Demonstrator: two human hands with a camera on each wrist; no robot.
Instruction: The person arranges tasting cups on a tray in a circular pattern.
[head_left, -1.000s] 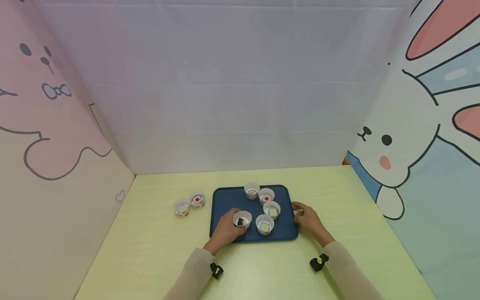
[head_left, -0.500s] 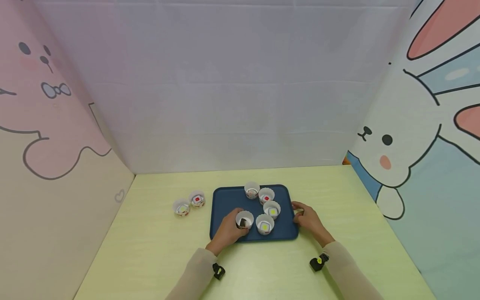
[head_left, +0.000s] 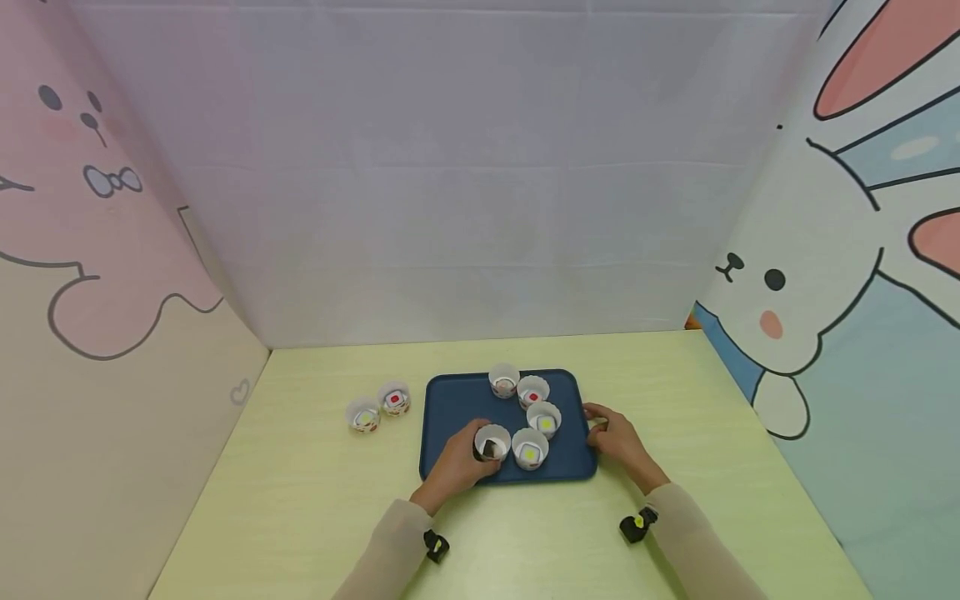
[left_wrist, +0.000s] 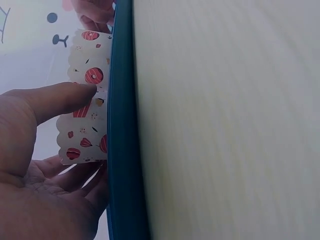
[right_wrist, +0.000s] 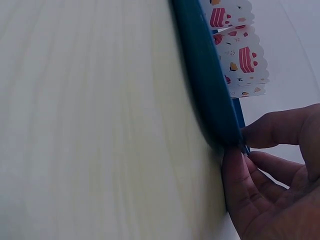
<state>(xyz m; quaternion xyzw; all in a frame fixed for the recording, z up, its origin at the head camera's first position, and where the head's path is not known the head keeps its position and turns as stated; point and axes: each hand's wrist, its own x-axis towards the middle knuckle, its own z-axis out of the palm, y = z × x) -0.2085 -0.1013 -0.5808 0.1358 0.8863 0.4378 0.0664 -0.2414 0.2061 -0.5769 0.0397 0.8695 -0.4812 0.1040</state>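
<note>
While the right hand (head_left: pixel 618 435) pinched the tray (head_left: pixel 456 402), the left hand (head_left: pixel 457 461) gripped a cup (head_left: pixel 496 437) at lower centre, just left of its neighbour (head_left: pixel 530 437).

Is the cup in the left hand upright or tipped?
Upright: in the left wrist view, the cup has its scalloped rim facing away from the tray; the head view looks into its open top.

Left grip (left_wrist: pixel 35 180) holds a printed cup (left_wrist: pixel 82 137) — behind the tray rim (left_wrist: pixel 124 125).
</note>
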